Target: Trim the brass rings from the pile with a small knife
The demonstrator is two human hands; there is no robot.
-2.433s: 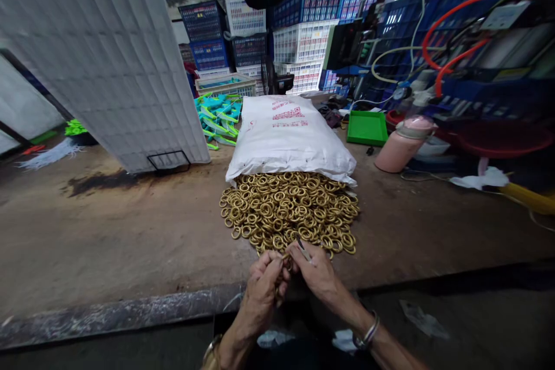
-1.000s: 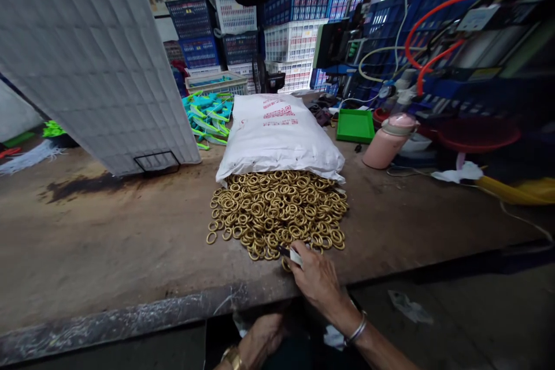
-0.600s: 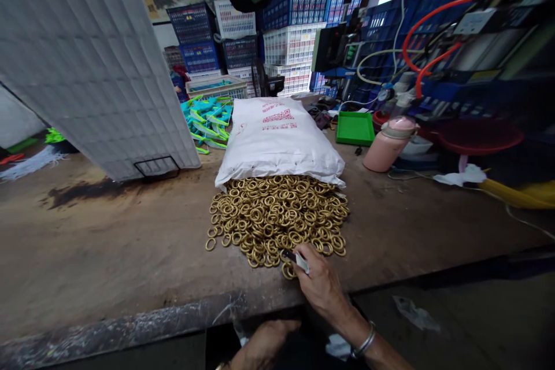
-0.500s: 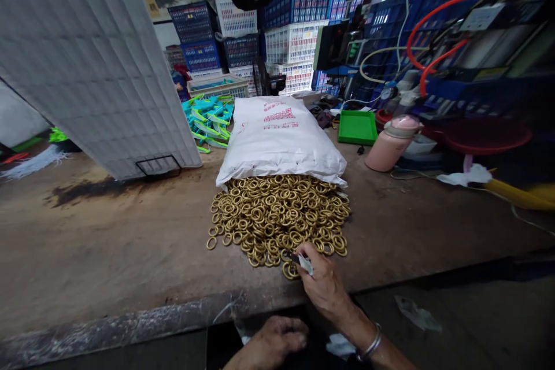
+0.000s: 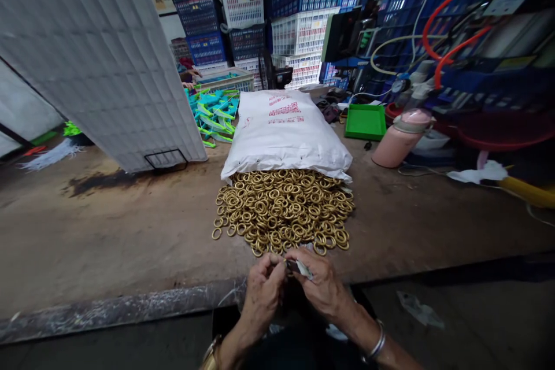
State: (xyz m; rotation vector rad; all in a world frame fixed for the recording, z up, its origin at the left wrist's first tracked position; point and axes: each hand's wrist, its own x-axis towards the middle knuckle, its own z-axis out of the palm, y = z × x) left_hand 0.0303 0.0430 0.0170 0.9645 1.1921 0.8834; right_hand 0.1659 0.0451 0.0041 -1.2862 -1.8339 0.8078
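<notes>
Many gold-coloured rings (image 5: 281,208) lie heaped on the table, spilling from the mouth of a white printed sack (image 5: 286,133). My right hand (image 5: 318,280) is closed on a small dark blade-like tool (image 5: 293,266) with a whitish wrapping at its side. Against the tool's tip, my left hand (image 5: 262,289) pinches something tiny that its fingers hide. Both hands meet just in front of the heap, above the table's near edge.
A wooden table (image 5: 151,231) spans the view. On the left leans a large whitish padded panel (image 5: 99,69). A pink bottle (image 5: 401,141) and green tray (image 5: 365,121) stand right of the sack. Stacked crates (image 5: 299,32) rise behind; teal-and-green pieces (image 5: 214,113) lie beyond the panel.
My left hand has risen from below the table edge to meet my right hand. The right hand has drawn slightly back from the heap, still holding the tool. The view has shifted slightly.
</notes>
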